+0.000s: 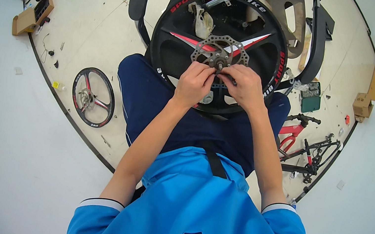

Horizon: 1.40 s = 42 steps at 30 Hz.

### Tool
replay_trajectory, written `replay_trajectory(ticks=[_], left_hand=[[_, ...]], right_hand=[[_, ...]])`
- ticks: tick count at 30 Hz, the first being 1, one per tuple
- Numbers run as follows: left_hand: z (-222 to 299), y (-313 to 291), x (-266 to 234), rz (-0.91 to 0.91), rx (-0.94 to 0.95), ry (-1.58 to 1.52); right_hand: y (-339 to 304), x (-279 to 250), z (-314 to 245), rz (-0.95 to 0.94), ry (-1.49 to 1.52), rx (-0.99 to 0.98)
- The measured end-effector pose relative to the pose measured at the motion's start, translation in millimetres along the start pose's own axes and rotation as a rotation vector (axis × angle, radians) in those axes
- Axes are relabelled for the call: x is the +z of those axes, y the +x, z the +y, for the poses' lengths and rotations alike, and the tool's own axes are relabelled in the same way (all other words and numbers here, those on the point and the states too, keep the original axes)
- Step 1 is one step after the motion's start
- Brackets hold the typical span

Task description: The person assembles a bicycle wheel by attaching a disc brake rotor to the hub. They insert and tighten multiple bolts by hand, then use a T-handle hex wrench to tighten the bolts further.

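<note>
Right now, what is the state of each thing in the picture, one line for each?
Black wheel: lying on the person's lap.
Brake disc: mounted at the hub.
Left hand: fingertips at the hub.
Right hand: fingertips at the hub.
Second wheel: flat on the floor.
Red bicycle frame: lying on the floor.

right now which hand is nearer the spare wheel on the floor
Left. The left hand is at the hub of the wheel on the lap, on the side toward the spare wheel lying lower left. The right hand is on the hub's far side.
</note>
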<state>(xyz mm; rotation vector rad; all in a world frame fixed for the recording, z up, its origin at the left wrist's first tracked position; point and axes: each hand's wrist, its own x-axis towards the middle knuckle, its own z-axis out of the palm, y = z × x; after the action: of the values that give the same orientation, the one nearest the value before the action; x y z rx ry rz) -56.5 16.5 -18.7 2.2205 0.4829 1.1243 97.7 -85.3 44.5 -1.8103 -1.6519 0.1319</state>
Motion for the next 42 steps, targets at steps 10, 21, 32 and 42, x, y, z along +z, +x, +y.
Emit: replay_trajectory(ticks=[10, 21, 32, 42], left_hand=[[-1, 1, 6, 0.072, 0.009, 0.018], [2, 2, 7, 0.074, -0.019, 0.012], [5, 4, 9, 0.056, -0.053, 0.017], [3, 8, 8, 0.025, -0.045, 0.001]], right_hand=[[5, -17, 9, -0.016, -0.112, -0.057], [9, -32, 20, -0.004, -0.097, 0.031], [37, -46, 30, -0.050, -0.015, 0.013], [5, -27, 33, 0.135, -0.104, 0.061]])
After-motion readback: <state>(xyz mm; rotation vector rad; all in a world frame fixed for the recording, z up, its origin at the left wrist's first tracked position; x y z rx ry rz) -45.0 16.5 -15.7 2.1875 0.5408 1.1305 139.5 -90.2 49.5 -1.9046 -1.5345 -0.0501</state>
